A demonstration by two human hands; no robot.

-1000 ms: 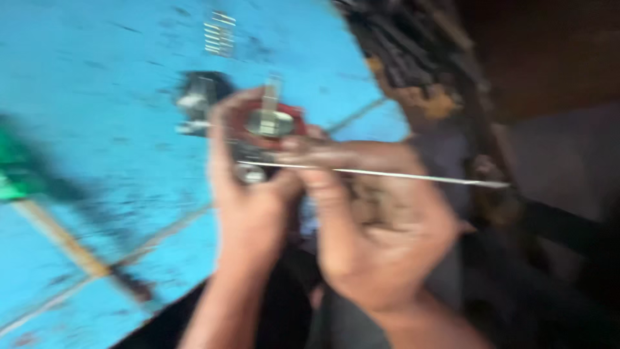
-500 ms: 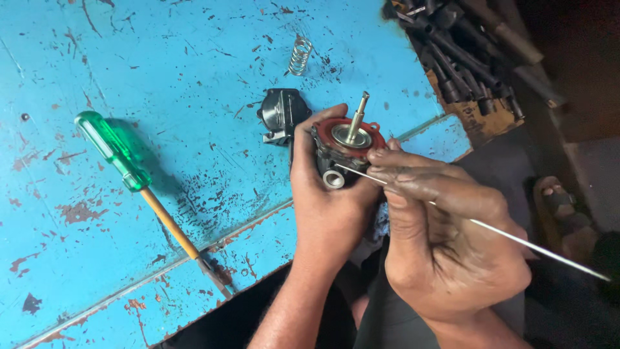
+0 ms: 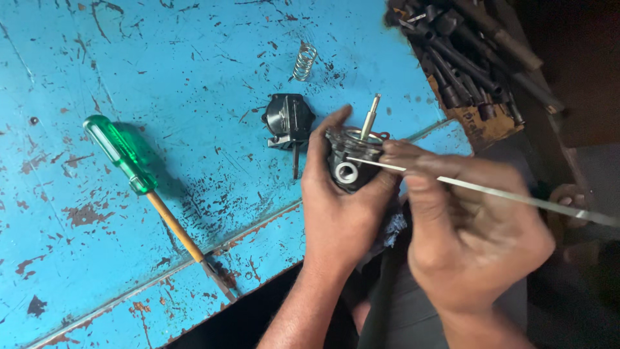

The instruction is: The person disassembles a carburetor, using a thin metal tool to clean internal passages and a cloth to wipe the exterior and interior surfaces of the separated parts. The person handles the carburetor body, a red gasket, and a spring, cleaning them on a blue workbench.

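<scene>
My left hand grips a small dark metal housing with a round port on its side and a thin steel shaft sticking up from its top. My right hand pinches a long thin metal rod between thumb and fingers. The rod's tip touches the housing near its upper rim. Both hands are over the near edge of a worn blue table.
A black metal part lies on the table just left of my left hand. A coil spring sits further back. A green-handled screwdriver lies at the left. A heap of dark metal tools fills the upper right.
The blurred view has steadied. The red rim seen on the housing earlier is no longer visible. Both hands keep their grip, and the rod's tip stays at the housing.
</scene>
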